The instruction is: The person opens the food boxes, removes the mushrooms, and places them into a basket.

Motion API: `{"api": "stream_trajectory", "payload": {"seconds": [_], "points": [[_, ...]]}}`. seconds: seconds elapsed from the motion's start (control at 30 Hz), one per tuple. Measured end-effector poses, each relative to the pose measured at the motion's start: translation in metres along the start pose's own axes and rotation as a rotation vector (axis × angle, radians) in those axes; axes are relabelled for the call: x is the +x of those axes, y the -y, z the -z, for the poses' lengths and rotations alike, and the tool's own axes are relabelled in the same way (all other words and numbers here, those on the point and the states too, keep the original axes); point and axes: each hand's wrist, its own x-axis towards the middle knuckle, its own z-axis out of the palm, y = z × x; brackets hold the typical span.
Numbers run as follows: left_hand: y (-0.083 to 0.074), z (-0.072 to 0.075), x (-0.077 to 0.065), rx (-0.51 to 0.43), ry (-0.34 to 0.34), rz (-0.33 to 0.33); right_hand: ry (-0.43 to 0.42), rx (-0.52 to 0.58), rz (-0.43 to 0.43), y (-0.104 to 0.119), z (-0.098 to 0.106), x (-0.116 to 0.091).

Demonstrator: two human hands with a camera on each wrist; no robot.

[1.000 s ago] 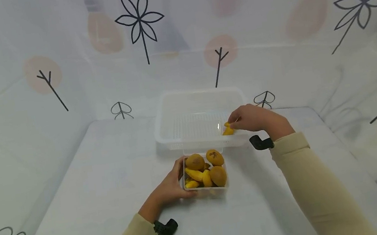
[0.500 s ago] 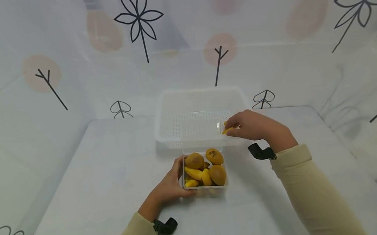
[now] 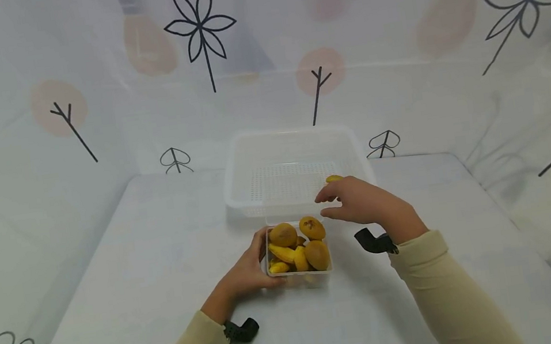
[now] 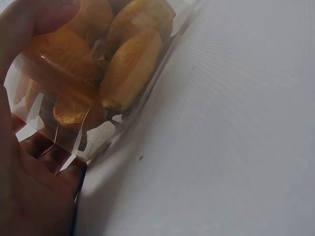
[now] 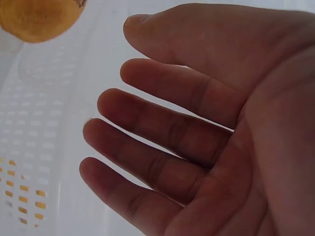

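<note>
My left hand [image 3: 249, 271] grips the left side of a clear plastic box [image 3: 308, 281], fingers behind it and thumb at the front. Small yellow bananas [image 3: 283, 253] and several round, brownish-yellow fruits [image 3: 318, 255] fill the box. In the left wrist view the fruit [image 4: 130, 71] shows through the clear wall. My right hand [image 3: 357, 199] hovers over the near right side of a white basket [image 3: 250, 198]. Its fingers are spread and hold nothing, as the right wrist view shows. Just past its knuckles a yellow piece of fruit [image 3: 334, 178] lies in the basket, partly hidden by the hand.
The box's clear lid [image 3: 291, 190] stands hinged open at the back, overlapping the basket's front. White cloth covers the table [image 3: 174, 237], and patterned cloth walls [image 3: 266, 103] rise at the back and both sides. The basket sits close to the back wall.
My right hand has let go of the yellow fruit in the basket and drawn back toward me, its fingers opening. My left hand and the box have stayed in place.
</note>
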Motion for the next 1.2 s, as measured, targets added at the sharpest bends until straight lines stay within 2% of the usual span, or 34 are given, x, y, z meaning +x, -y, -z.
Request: {"api": "stream_trajectory", "payload": {"seconds": [0.43, 0.8, 1.2], "points": [[0.003, -0.001, -0.001, -0.014, -0.003, 0.022, 0.007, 0.046, 0.021, 0.011, -0.017, 0.0], [-0.001, -0.001, -0.001, -0.012, -0.006, 0.02, 0.004, 0.078, 0.05, 0.017, -0.029, 0.003], [-0.004, 0.0, 0.0, -0.008, 0.007, 0.039, 0.004, 0.048, 0.072, 0.018, -0.041, 0.007]]}}
